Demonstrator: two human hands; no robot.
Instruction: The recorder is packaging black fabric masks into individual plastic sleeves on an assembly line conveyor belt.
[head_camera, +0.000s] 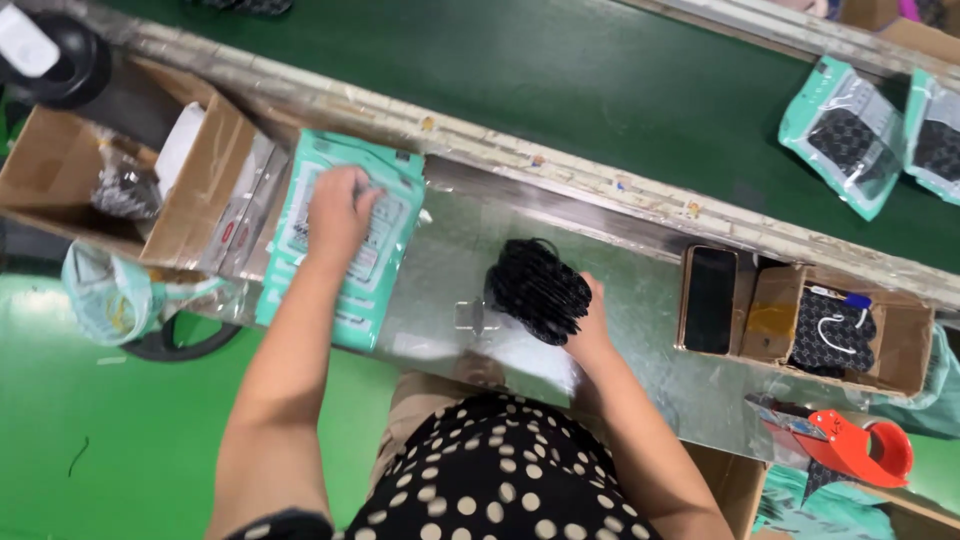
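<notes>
Teal pouches (340, 235) lie in a stack at the left-centre of the frame, on a shiny metal worktable (640, 330), just below the taped edge of a green conveyor belt (560, 70). The left hand (338, 212) rests flat on top of the stack, fingers spread and pressing on the uppermost pouch rather than closed around it. To the right, at the frame's centre, the right hand (590, 325) is closed around a bundle of black mesh pieces (537, 290), thumb and fingers wrapped on its lower right side, the bundle standing just above the table. Left of the stack, an open cardboard box (120, 175) holds a dark bagged item and white sheets. At the right, a smaller cardboard box (835, 325) holds more black patterned pieces, with a dark phone (710, 300) in a slot beside it. A red tape dispenser (855, 447) sits at the lower right. Two filled teal pouches (880, 135) lie on the belt, upper right.
</notes>
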